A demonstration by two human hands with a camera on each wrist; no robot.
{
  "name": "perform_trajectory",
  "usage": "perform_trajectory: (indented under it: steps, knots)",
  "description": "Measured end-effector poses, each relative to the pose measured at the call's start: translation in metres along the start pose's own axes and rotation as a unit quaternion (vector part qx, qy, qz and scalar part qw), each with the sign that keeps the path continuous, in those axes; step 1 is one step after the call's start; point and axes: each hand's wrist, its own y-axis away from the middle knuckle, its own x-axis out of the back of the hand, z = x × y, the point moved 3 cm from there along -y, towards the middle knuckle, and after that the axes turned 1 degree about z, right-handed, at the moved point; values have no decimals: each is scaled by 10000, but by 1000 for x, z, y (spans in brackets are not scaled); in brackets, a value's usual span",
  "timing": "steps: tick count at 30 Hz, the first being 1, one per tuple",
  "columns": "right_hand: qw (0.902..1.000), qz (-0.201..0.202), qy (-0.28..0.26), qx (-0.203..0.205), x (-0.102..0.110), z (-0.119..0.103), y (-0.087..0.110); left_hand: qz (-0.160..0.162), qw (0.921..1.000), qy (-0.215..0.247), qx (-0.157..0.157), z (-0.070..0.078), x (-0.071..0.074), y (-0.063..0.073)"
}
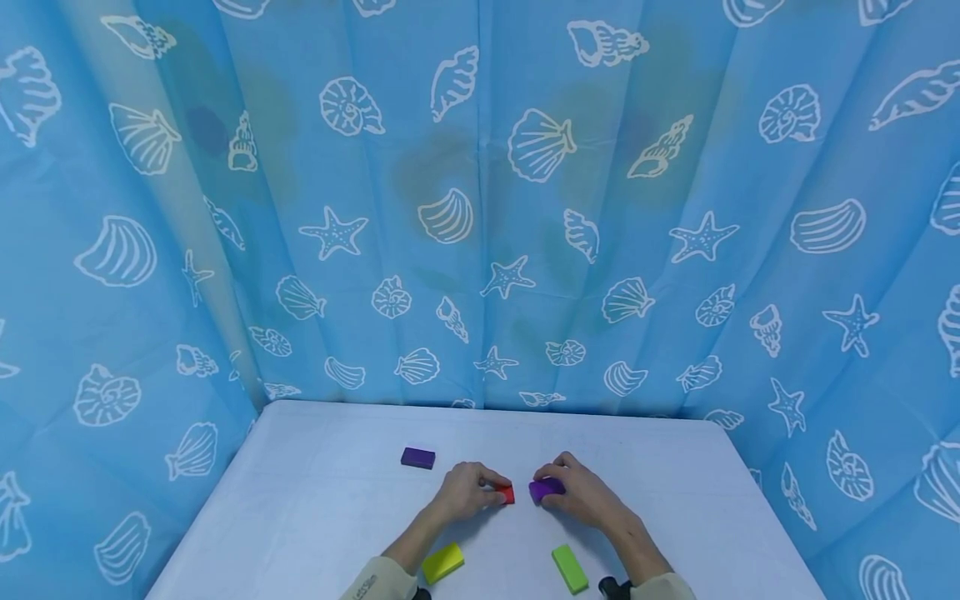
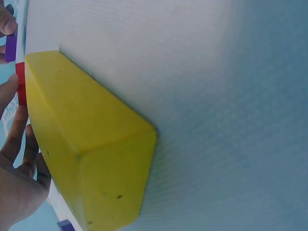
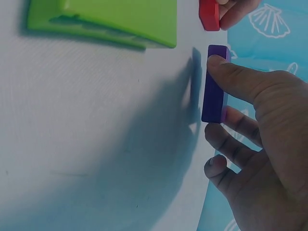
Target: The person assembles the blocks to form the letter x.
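In the head view my left hand (image 1: 467,492) pinches a red block (image 1: 508,494) between thumb and fingers, near the middle of the table. Facing it, my right hand (image 1: 583,493) grips a purple block (image 1: 545,489), and a small gap separates the two blocks. The right wrist view shows the purple block (image 3: 214,86) standing off the white surface, its shadow beside it, with the thumb laid on one face. The red block (image 3: 209,14) appears just beyond it there. Part of each held block is hidden by fingers.
A yellow block (image 1: 442,564) lies by the left forearm and a light green block (image 1: 570,569) by the right one. Farther back at left lies a dark purple block (image 1: 417,457). The white table (image 1: 315,467) meets a blue shell-patterned curtain (image 1: 480,250) behind it.
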Motion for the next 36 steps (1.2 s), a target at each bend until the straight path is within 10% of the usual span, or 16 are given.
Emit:
perform_trajectory:
  steps: [36]
  knots:
    - [9997,-171,-5,148,-7,-16,-8,12,10000,-57,2,0,0,0]
